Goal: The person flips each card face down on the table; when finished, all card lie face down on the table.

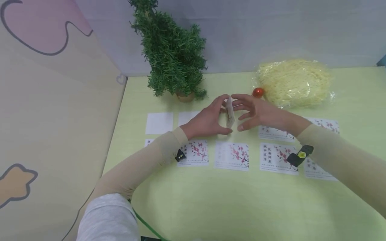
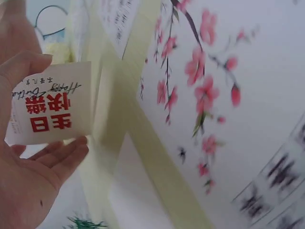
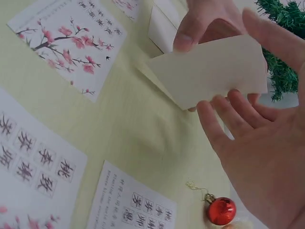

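Observation:
A small birthday card [image 2: 47,102] with red characters and black script stands upright above the table, its plain back turned to the right hand. The left hand [image 1: 208,118] grips it by the edges between thumb and fingers. Close on the card's right side is the right hand [image 1: 256,112], thumb apart and fingers loosely extended. In the right wrist view, the right hand's fingertips [image 3: 233,93] lie at the card's lower edge; firm contact cannot be told. Plain white cards [image 1: 159,123] lie left of the hands, and blossom-printed cards [image 1: 231,155] lie in front.
Behind the left hand stands a small artificial pine tree [image 1: 178,57] in a pot. A red bauble [image 1: 258,92] sits beside a clear bag of pale yellow shredded filler [image 1: 297,82]. More blossom cards [image 1: 278,158] lie under and near the right arm. A patterned wall [image 1: 54,100] borders the table's left.

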Tool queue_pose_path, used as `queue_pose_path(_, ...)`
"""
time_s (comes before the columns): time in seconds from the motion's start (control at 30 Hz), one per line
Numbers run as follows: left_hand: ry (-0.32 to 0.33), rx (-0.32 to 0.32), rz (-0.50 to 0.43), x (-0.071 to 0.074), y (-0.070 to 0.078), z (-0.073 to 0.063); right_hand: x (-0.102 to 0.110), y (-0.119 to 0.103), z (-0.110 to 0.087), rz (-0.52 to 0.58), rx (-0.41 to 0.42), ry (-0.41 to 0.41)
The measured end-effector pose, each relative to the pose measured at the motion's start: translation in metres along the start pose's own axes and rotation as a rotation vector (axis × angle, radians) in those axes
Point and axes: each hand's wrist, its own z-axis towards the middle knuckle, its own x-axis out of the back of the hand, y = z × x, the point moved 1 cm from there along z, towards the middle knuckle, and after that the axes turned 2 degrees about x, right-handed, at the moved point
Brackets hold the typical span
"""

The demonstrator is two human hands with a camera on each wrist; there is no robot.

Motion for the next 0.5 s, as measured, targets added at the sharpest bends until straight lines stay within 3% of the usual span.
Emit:
queue_pose_path(0.13,0.013,0.011,-0.292,-0.001,-0.004,-0.003,-0.010,0.007,0.004,-0.130,0.061,0.035)
queue_pose_path(0.27,0.032,0.030,-0.407,-0.003,-0.008,-0.004,-0.024,0.015,0.009,-0.267,0.073,0.102)
queue_pose_path(0.37,0.045,0.068,-0.382,-0.003,-0.011,-0.006,-0.029,0.019,0.012,-0.364,0.103,0.136)
queue_pose_path(0.5,0.100,0.092,-0.170,0.001,-0.018,-0.009,-0.028,0.022,0.015,-0.514,0.120,0.135)
